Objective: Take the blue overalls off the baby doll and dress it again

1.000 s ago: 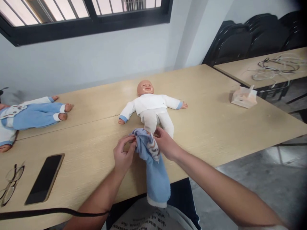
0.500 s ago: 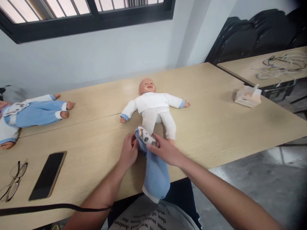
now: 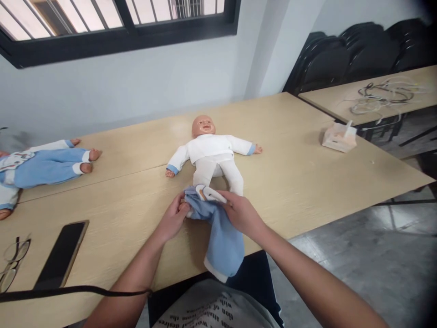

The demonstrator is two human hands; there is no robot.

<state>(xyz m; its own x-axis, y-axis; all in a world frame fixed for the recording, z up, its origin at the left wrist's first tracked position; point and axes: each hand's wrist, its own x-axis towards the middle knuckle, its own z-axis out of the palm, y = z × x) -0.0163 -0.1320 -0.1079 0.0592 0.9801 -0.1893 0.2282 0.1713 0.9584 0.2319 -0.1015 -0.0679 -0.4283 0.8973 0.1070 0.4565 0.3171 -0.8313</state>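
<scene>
Blue doll trousers [image 3: 224, 243] with a white patterned bib part are bunched between my two hands, one leg hanging over the table's front edge. My left hand [image 3: 173, 217] pinches the left side of the cloth, close to a doll's foot. My right hand [image 3: 243, 214] grips the other side by the white bib. Just beyond lies a baby doll [image 3: 213, 148] on its back, in a white top with blue cuffs and white leggings. The cloth and my hands hide its lower legs.
On the left lies a second doll [image 3: 51, 167] in blue trousers. Nearer are a phone [image 3: 61, 255] and eyeglasses [image 3: 15, 259]. A black strap [image 3: 78, 289] crosses the front left. A tissue pack [image 3: 339, 136] stands at the right; cables [image 3: 385, 96] lie on another table.
My left hand has moved slightly left and down, spreading the trousers' upper part wider. The bib has folded over beside my right hand. The whole view has shifted a little.
</scene>
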